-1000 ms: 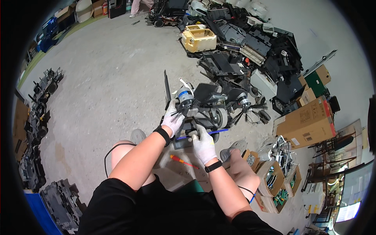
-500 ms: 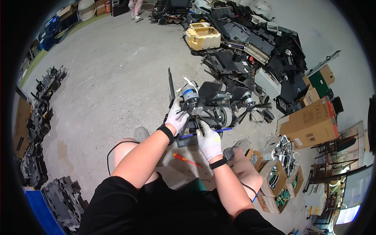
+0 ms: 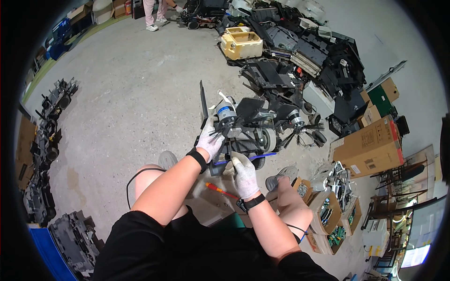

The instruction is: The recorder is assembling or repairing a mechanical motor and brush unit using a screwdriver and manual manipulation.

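Observation:
A black wheeled machine assembly (image 3: 246, 133) stands on the floor between my feet, with a silver motor (image 3: 226, 112) banded in blue, black bristle brushes and a grey wheel (image 3: 268, 139). My left hand (image 3: 209, 142), in a white glove, is closed on the assembly's left side below the motor. At its front edge, beside a blue strip (image 3: 266, 155), is my gloved right hand (image 3: 244, 175) with its fingers bent together; whatever lies between them is hidden. A red and yellow screwdriver (image 3: 214, 188) lies on the floor just left of my right wrist.
Dismantled black machine parts (image 3: 281, 42) are heaped at the far right, with a cream plastic box (image 3: 241, 45) among them. More parts (image 3: 51, 150) line the left. Cartons of circuit boards (image 3: 328, 213) stand by my right leg. Another person's legs (image 3: 153, 14) show at the back.
My right hand has drawn back toward me and slightly left along the assembly's front, its fingers turning inward. My left hand keeps its place. The person at the back has come further into view.

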The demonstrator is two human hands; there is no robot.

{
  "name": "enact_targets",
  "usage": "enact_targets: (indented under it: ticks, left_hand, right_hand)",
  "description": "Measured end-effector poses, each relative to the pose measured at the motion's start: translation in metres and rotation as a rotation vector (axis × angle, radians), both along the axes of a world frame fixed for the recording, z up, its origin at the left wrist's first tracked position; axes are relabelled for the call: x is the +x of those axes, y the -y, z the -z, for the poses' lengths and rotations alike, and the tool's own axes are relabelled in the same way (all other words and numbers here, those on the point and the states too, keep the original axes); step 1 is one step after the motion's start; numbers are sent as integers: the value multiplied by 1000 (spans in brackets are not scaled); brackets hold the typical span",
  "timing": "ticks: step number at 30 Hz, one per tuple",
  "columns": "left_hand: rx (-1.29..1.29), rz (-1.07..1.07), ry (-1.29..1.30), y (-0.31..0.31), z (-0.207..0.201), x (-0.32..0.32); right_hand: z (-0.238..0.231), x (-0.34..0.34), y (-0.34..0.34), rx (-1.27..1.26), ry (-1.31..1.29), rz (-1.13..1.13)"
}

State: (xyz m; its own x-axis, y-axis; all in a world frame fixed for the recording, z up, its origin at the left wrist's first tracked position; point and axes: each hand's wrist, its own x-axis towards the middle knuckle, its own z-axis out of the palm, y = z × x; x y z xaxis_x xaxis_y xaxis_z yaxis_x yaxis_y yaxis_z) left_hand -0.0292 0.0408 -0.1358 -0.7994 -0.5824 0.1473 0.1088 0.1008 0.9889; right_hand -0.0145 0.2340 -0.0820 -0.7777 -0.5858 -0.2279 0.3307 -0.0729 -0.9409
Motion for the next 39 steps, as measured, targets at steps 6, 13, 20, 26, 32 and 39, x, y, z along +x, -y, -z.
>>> enact_targets:
  ticks: [6, 13, 20, 26, 32, 39]
  left_hand:
    - [-53, -16, 0, 5, 4, 4]
    - [151, 38, 18, -12, -42, 9]
    - [-80, -61, 17, -2, -19, 12]
    - [151, -27, -9, -8, -23, 2]
    - [128, -10, 20, -5, -24, 5]
    - [186, -15, 2, -13, -31, 6]
  right_hand:
    - [-5, 7, 2, -58, 64, 54]
    - [-11, -14, -2, 113, -141, 57]
    - [-41, -26, -29, 129, -445, 269]
    - [-51, -54, -52, -106, -449, 311]
    - [-59, -60, -42, 114, -804, 353]
    - [-53, -33, 26, 434, -651, 215]
